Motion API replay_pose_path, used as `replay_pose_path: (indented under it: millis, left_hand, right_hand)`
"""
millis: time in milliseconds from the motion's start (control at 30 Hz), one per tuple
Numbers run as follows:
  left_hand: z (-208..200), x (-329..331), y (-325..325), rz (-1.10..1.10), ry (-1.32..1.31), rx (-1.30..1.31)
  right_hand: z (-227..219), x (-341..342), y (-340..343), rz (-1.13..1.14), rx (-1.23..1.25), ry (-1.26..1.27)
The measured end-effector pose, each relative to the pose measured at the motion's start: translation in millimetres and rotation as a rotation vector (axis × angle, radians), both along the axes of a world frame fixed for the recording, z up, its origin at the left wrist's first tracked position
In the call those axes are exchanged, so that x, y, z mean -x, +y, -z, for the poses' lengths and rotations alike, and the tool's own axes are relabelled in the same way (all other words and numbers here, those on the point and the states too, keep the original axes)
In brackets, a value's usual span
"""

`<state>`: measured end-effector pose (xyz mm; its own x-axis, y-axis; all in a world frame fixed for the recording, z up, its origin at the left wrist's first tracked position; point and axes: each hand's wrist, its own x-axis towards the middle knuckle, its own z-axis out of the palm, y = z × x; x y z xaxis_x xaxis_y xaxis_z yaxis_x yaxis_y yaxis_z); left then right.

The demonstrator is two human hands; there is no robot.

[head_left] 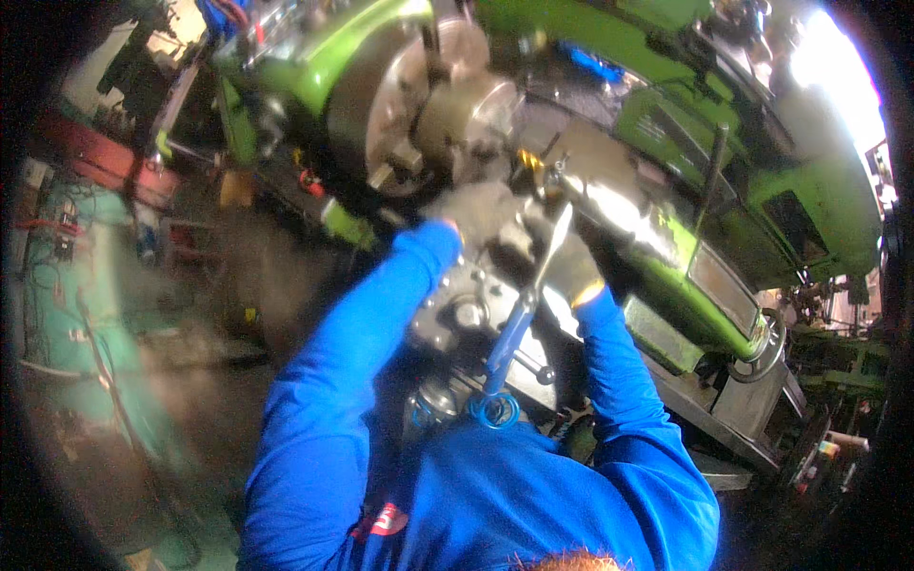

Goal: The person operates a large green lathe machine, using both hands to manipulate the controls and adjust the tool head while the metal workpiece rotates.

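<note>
Our fingers are blurred inside grey gloves, and we cannot tell whether those of our left hand (481,211) are wide, narrow or closed around something. Our right hand (574,267) is just beside the pale shank of a long, blue-handled hand tool (512,331); whether its fingers grip that shank or only lie near it, we cannot tell. The tool slants from between our hands down toward our chest, its shank uppermost, with a blue ring (494,410) by the lower end of the handle.

Under our wrists sits the lathe carriage (468,314), grey metal with knobs and a ball-ended lever (546,376). Just beyond our left hand, the chuck (386,119) stands with a round steel workpiece (466,119) at its face. The green lathe bed (709,300) runs off to our right, toward a handwheel (761,348).

We judge the step in hand to be close work with both hands in the area between the chuck and the carriage. The next move seems to call for a sure hold on the tool, gloves and sleeves clear of the chuck, and certainty that it is not turning, which we cannot confirm here.
</note>
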<state>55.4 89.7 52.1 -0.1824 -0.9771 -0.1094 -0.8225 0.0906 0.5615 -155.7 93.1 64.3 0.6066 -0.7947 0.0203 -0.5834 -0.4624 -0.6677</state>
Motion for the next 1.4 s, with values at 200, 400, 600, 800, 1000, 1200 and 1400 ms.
replay_pose_path:
  millis: [200,400,600,800,1000,1200,1400]
  left_hand:
    - [0.4,32.0,-28.1,0.054,0.233,-0.437]
    - [2.2,26.6,7.7,0.115,-0.41,-0.264]
    - [10.8,31.5,-6.1,0.252,-0.626,-0.304]
    - [5.5,32.5,-7.1,0.17,-0.537,-0.359]
    - [3.6,30.1,-7.0,0.163,-0.538,-0.341]
    - [5.8,28.8,-5.2,0.135,-0.469,-0.292]
    - [7.0,36.0,-10.7,0.123,-0.586,-0.391]
  right_hand:
    - [45.0,16.9,-18.5,0.167,-0.203,-0.08]
    - [72.6,11.8,-27.5,0.372,-0.81,-0.646]
    - [141.3,-11.7,-44.0,0.438,-0.963,-1.003]
    - [226.6,-38.9,-82.6,0.356,-0.791,-1.047]
    - [259.1,-50.3,-95.3,0.191,0.131,-0.176]
    - [205.2,-48.0,-83.4,0.193,0.101,0.037]
    - [142.7,-44.2,-86.8,0.156,0.025,0.269]
